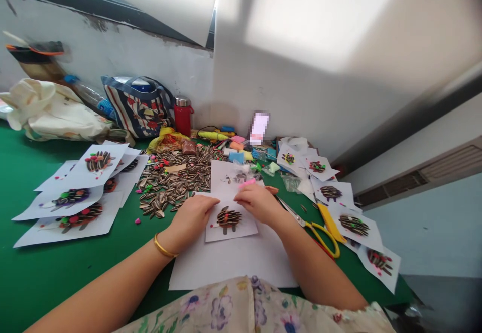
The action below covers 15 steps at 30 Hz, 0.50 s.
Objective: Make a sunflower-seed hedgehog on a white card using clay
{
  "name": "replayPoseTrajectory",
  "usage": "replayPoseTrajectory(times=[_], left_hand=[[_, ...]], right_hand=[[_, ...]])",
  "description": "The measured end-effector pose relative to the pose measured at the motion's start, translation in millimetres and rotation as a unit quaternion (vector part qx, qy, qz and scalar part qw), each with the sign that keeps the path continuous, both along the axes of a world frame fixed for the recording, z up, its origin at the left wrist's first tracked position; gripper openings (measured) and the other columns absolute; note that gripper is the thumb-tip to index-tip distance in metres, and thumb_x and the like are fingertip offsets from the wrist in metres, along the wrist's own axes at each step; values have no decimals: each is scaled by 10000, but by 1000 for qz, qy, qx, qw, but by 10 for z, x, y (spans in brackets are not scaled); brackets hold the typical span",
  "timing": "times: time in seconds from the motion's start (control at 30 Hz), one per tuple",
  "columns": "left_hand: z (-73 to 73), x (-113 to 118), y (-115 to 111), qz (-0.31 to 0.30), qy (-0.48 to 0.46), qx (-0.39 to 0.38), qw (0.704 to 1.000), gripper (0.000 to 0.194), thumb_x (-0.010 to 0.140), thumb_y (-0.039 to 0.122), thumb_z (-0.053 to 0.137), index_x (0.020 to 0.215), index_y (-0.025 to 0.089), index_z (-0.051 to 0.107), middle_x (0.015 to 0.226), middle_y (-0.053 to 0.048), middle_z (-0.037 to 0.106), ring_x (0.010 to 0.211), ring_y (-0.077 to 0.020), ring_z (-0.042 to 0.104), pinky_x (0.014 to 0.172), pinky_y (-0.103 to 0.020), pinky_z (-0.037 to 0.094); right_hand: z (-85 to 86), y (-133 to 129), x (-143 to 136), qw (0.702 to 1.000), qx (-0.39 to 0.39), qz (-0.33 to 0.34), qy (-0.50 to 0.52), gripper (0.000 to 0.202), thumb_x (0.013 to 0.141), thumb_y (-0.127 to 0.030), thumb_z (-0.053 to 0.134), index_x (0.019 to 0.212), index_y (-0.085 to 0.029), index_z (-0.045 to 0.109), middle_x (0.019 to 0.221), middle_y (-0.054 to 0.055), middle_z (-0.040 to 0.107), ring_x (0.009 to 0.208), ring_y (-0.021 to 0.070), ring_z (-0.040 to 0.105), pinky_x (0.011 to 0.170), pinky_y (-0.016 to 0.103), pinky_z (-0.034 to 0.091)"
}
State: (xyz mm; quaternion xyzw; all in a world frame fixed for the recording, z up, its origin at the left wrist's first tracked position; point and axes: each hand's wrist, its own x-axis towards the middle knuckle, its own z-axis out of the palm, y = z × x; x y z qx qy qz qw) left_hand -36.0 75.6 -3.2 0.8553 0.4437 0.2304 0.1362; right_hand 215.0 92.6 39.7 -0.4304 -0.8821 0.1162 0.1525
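Between my hands lies a white paper card [246, 230] bearing a hedgehog [229, 218] made of striped sunflower seeds, with small orange and red bits. My left hand [190, 222] has its fingers pressed together on the card's upper left edge. At the upper right edge, my right hand [259, 203] pinches the paper with bent fingers. A bright pink piece [247, 183] shows just behind the right hand; whether it touches the fingers is unclear. Under the card is a larger white sheet [233, 267]. Another white card [222, 175] lies just beyond, partly covered.
A heap of sunflower seeds [176, 172] spreads at the left. Hedgehog cards [81, 197] are stacked farther left, and more cards [359, 225] line the right. Yellow-handled scissors [322, 237] lie by my right forearm. A red bottle [183, 117] and patterned bag [139, 107] stand behind.
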Motion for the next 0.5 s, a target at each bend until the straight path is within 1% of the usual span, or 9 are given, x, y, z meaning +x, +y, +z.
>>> replayPoseTrajectory(times=[0.03, 0.13, 0.2, 0.27, 0.33, 0.5], left_hand=[[-2, -2, 2, -5, 4, 4, 1000, 305, 880, 107, 521, 1118, 213, 680, 1050, -54, 725, 974, -226, 642, 886, -376, 474], [7, -2, -1, -18, 20, 12, 1000, 294, 882, 95, 515, 1090, 220, 682, 1014, -49, 724, 948, -218, 633, 859, -360, 458], [20, 2, -6, -23, 29, 11, 999, 285, 872, 84, 520, 1060, 222, 683, 990, -45, 722, 931, -214, 628, 841, -352, 448], [34, 6, -12, -24, 32, 7, 999, 289, 857, 66, 524, 1040, 224, 682, 970, -40, 718, 922, -210, 624, 829, -345, 439], [44, 7, -17, -23, 32, 6, 999, 298, 848, 57, 525, 1034, 230, 679, 973, -36, 715, 928, -211, 620, 827, -342, 430], [41, 3, -26, -20, 26, 9, 999, 289, 858, 73, 528, 1045, 234, 679, 1009, -32, 713, 956, -210, 615, 839, -351, 422]], right_hand=[[-7, 42, -78, 999, -15, 28, -18, 174, 904, -168, 592, 981, -211, 742, 955, 47, 710, 930, 167, 609, 821, 260, 435], [-54, 195, -254, 992, -53, 83, -73, 201, 860, -123, 615, 986, -212, 745, 935, 42, 709, 894, 165, 613, 763, 252, 428], [-78, 287, -323, 984, -80, 120, -102, 214, 840, -106, 615, 972, -209, 748, 928, 42, 704, 876, 161, 614, 750, 246, 421], [-78, 350, -367, 978, -99, 141, -121, 206, 829, -102, 613, 950, -200, 748, 917, 43, 696, 870, 159, 610, 758, 242, 415], [-59, 380, -394, 974, -109, 144, -135, 174, 826, -118, 623, 929, -191, 742, 906, 45, 687, 869, 162, 604, 760, 241, 408], [3, 375, -411, 971, -127, 122, -164, 94, 828, -170, 638, 884, -177, 714, 910, 52, 680, 865, 169, 594, 720, 236, 386]])
